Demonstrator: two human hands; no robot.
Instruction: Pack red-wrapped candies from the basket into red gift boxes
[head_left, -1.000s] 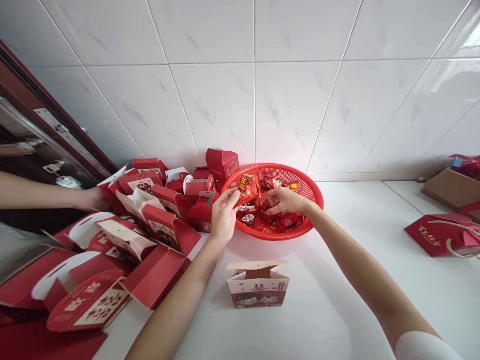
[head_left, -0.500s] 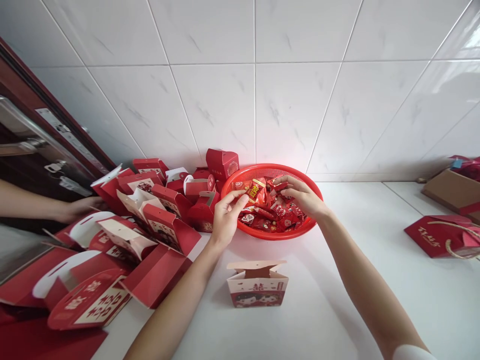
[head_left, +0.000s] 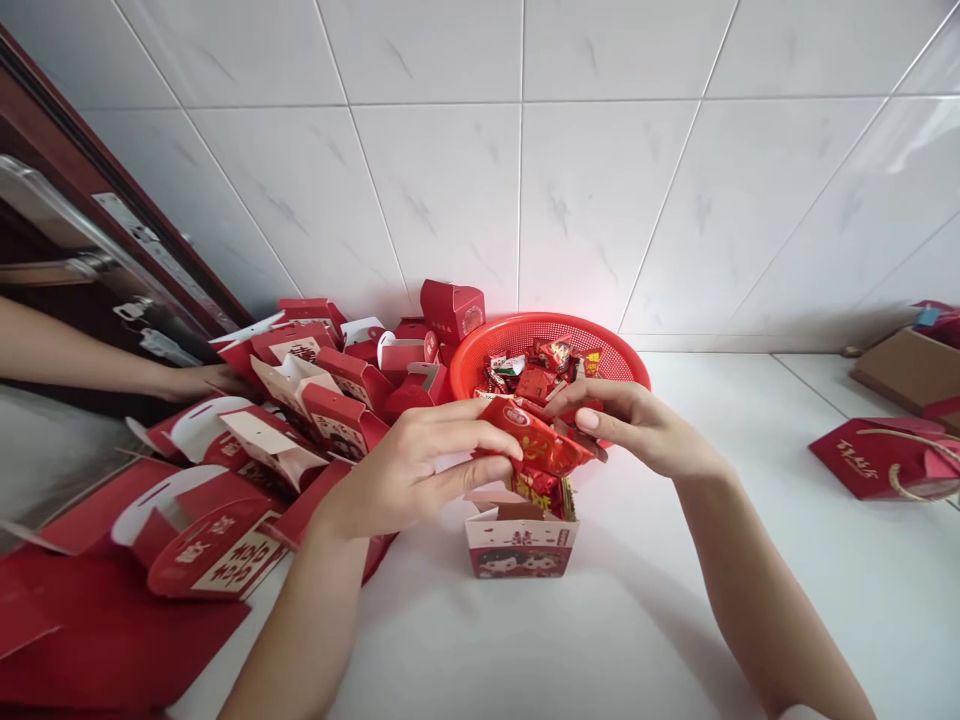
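Over a small open gift box (head_left: 522, 562) with a cartoon couple on its front, both my hands hold red-wrapped candies. My left hand (head_left: 420, 465) pinches a shiny red candy packet (head_left: 546, 440) between thumb and fingers. At the packet's right side, my right hand (head_left: 637, 425) is closed on candies, largely hidden by its fingers. A yellow-and-red candy (head_left: 544, 490) hangs under the packet at the box's mouth; I cannot tell which hand holds it. Behind my hands stands a red plastic basket (head_left: 480, 345) with several wrapped candies (head_left: 536, 375) inside.
Several red and white gift boxes (head_left: 322, 390) crowd the left side, where another person's hand (head_left: 210, 382) touches them. A red box with a rope handle (head_left: 874, 455) and a brown carton (head_left: 904, 375) stand at the right. A tiled wall (head_left: 442, 200) closes off the back.
Both hands have left the basket and come toward me with candies, now above the open box. The view has shifted slightly. The other person's hand stays by the boxes.
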